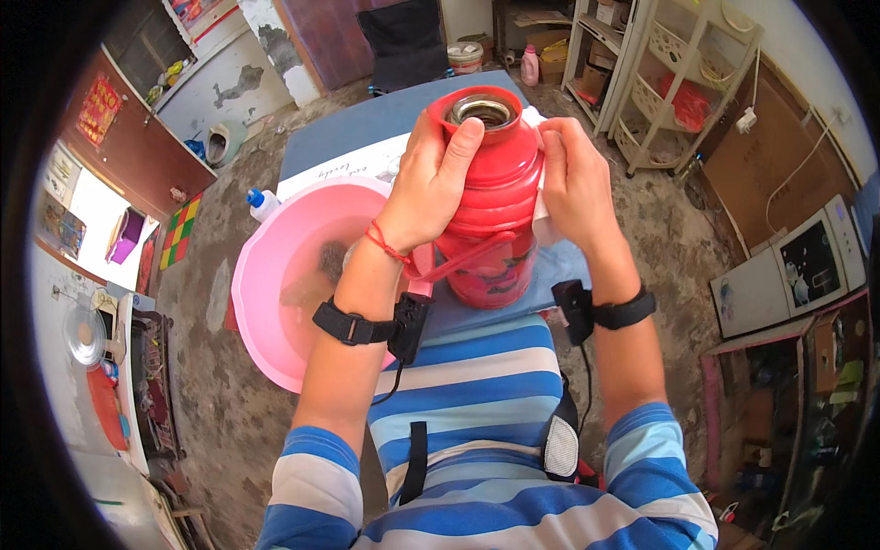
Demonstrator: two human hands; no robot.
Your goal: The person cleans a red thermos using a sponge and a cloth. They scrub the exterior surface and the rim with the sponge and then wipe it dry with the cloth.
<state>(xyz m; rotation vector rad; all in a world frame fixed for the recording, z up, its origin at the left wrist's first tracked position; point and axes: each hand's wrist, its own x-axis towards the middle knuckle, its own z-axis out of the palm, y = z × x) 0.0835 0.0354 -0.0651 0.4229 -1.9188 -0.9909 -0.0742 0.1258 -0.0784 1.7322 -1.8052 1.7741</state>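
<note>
A red thermos flask (490,197) with a ridged shoulder, a floral lower body and an uncapped metal mouth stands on the blue table in front of me. My left hand (433,179) grips its upper left side, thumb up near the rim. On the other side, my right hand (577,179) is closed on a white cloth (543,218) pressed against the flask; most of the cloth is hidden. The flask's red handle (467,258) hangs across its front. Left of it, a pink basin (261,275) holds cloudy water and a dark scrubber (333,260).
Behind the basin stands a white bottle with a blue cap (263,203). A printed white sheet (353,163) lies on the blue table (367,117). Beyond are a black chair (403,46), a tiered rack (683,87) at right and a pink bottle (530,66) on the floor.
</note>
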